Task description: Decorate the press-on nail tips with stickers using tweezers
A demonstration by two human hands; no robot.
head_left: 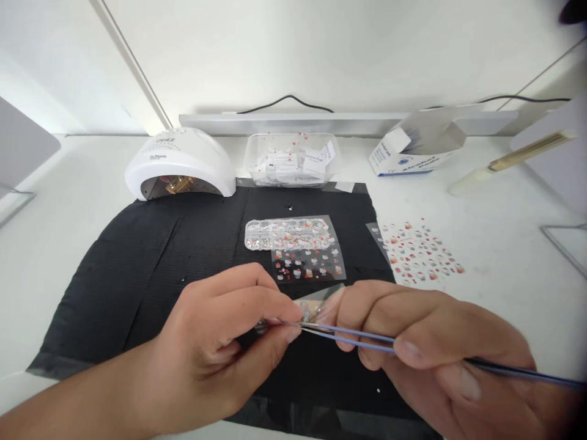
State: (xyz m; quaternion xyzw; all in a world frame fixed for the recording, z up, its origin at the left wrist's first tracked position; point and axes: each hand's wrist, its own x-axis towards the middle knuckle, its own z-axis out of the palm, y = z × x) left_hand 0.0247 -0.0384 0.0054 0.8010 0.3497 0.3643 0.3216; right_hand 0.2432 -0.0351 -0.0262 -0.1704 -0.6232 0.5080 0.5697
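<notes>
My left hand [229,342] is closed in a pinch, thumb against forefinger, on a small piece of clear film [332,296]. My right hand [435,336] is closed around blue tweezers [362,335], whose pale tips reach the left fingertips. The film spans the gap between both hands, its right edge against my right fingers. Something small and shiny shows through it, too unclear to name. Just beyond the hands lies a clear sheet of cartoon cat stickers [312,266], partly over a compartment case of small gems [258,234].
A black mat [137,263] covers the table's middle. Along the back stand a white nail lamp [183,156] with something gold inside, a clear tub [250,162] of packets, and an alcohol pad box [413,162]. A brush [509,162] and another sticker sheet [424,253] are at right.
</notes>
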